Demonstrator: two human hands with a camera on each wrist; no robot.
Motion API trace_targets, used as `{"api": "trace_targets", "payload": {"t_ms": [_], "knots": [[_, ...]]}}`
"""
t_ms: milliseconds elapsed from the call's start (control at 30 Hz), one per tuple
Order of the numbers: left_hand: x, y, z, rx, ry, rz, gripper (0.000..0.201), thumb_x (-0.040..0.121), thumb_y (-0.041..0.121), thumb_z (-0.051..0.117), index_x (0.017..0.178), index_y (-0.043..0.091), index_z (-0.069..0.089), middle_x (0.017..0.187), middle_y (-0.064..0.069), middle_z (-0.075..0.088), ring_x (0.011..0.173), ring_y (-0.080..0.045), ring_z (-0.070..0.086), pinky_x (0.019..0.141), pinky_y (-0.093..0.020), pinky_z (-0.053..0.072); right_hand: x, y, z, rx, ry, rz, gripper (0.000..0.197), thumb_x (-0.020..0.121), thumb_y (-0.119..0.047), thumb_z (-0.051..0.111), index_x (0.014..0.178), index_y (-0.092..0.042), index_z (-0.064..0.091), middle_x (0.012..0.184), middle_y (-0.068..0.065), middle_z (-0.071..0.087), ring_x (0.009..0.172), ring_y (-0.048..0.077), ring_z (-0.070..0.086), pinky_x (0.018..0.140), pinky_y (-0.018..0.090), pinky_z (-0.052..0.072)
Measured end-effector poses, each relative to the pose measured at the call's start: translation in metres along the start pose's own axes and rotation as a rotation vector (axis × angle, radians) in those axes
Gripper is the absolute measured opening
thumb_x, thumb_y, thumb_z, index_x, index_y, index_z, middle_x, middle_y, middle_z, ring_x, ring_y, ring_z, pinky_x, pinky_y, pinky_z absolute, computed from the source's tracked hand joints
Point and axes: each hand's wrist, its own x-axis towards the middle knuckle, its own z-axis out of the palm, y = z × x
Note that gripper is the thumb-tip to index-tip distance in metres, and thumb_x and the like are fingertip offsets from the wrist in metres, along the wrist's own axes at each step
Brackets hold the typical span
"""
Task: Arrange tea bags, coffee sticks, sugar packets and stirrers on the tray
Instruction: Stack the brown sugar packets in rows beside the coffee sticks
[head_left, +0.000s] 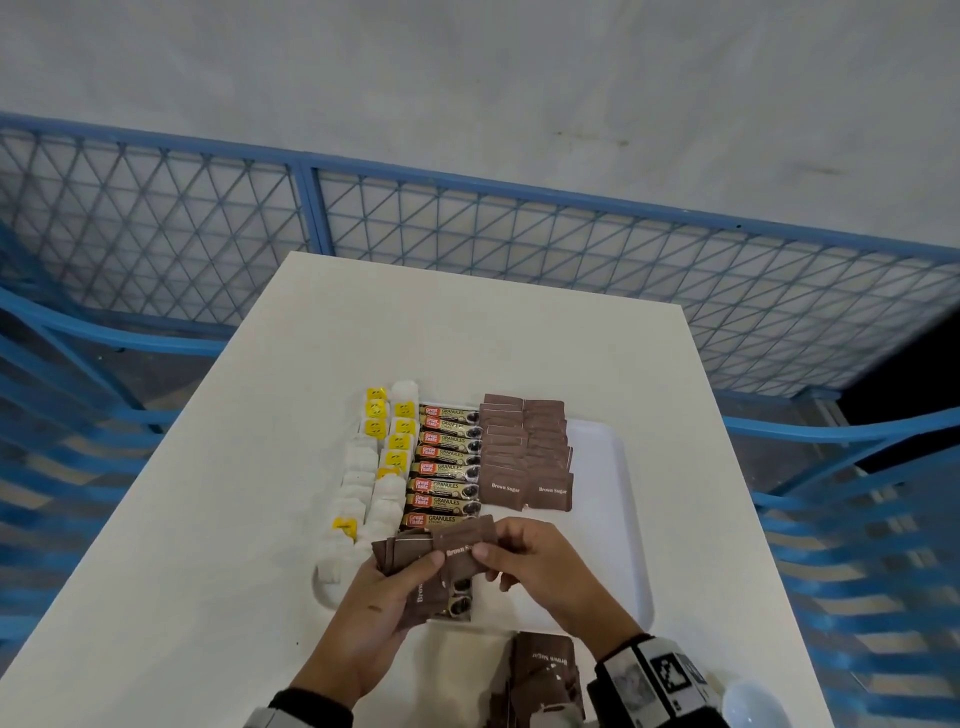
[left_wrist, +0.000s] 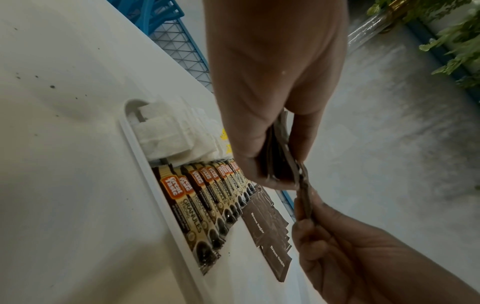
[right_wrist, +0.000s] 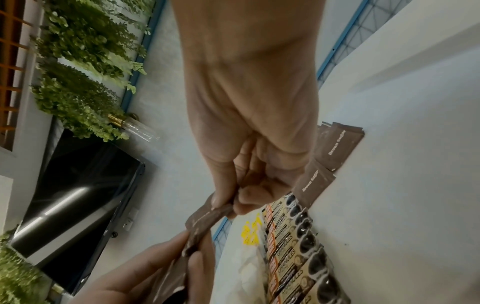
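A white tray lies on the white table. On it, from left to right, are two columns of tea bags, a column of coffee sticks and two columns of brown sugar packets. Over the tray's near end my left hand grips a fanned stack of brown sugar packets. My right hand pinches one packet at the top of that stack. In the left wrist view the stack sits between thumb and fingers. In the right wrist view thumb and forefinger pinch the packet.
A loose pile of brown sugar packets lies on the table by its near edge, under my right wrist. A white rounded object sits at the near right corner. A blue mesh fence stands behind the table. The tray's right strip is bare.
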Motion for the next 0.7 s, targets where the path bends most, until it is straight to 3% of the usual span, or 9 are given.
{"api": "trace_targets", "payload": {"t_ms": [133, 267, 400, 533, 600, 700], "knots": [[0.004, 0.0, -0.006, -0.057, 0.029, -0.029, 0.013, 0.085, -0.001, 0.057, 0.095, 0.002, 0.065, 0.075, -0.011, 0.071, 0.065, -0.017, 0.069, 0.059, -0.026, 0.056, 0.009, 0.008, -0.021, 0.013, 0.18, 0.049, 0.004, 0.086, -0.004, 0.062, 0.086, -0.001, 0.064, 0.067, 0.002, 0.062, 0.057, 0.007, 0.055, 0.054, 0.017, 0.046], [0.006, 0.001, -0.009, -0.144, 0.043, -0.031, 0.016, 0.088, -0.002, 0.051, 0.096, 0.002, 0.064, 0.075, -0.014, 0.071, 0.067, -0.021, 0.07, 0.06, -0.029, 0.058, 0.022, 0.024, -0.052, 0.03, 0.423, 0.095, 0.002, 0.085, -0.001, 0.063, 0.084, -0.003, 0.064, 0.067, 0.004, 0.062, 0.059, 0.014, 0.053, 0.054, 0.017, 0.048], [0.006, 0.001, -0.01, -0.187, 0.024, -0.046, 0.023, 0.09, -0.003, 0.042, 0.102, 0.0, 0.061, 0.082, -0.019, 0.071, 0.072, -0.024, 0.072, 0.065, -0.035, 0.059, 0.035, 0.043, -0.076, -0.059, 0.532, 0.162, 0.013, 0.084, -0.004, 0.065, 0.072, -0.007, 0.061, 0.061, 0.005, 0.057, 0.056, 0.018, 0.049, 0.062, 0.029, 0.045], [0.004, 0.002, -0.009, -0.153, 0.012, -0.033, 0.025, 0.091, -0.005, 0.039, 0.101, 0.001, 0.061, 0.087, -0.021, 0.072, 0.082, -0.028, 0.07, 0.078, -0.041, 0.054, 0.045, 0.052, -0.082, -0.13, 0.599, 0.187, 0.029, 0.08, -0.003, 0.068, 0.062, -0.012, 0.048, 0.054, 0.0, 0.05, 0.052, 0.017, 0.047, 0.058, 0.029, 0.042], [0.004, 0.002, -0.01, -0.136, 0.019, -0.036, 0.025, 0.091, -0.006, 0.04, 0.102, 0.001, 0.061, 0.09, -0.022, 0.071, 0.084, -0.029, 0.07, 0.074, -0.039, 0.058, 0.048, 0.052, -0.081, -0.192, 0.631, 0.175, 0.032, 0.079, -0.006, 0.069, 0.06, -0.015, 0.044, 0.054, -0.002, 0.049, 0.055, 0.018, 0.047, 0.057, 0.027, 0.042], [0.005, 0.0, -0.012, -0.105, 0.044, -0.04, 0.025, 0.09, -0.006, 0.044, 0.104, 0.003, 0.063, 0.089, -0.019, 0.072, 0.079, -0.025, 0.07, 0.058, -0.031, 0.059, 0.049, 0.048, -0.078, -0.301, 0.643, 0.153, 0.027, 0.079, -0.013, 0.07, 0.065, -0.015, 0.048, 0.062, -0.003, 0.051, 0.06, 0.014, 0.047, 0.052, 0.015, 0.036]]}}
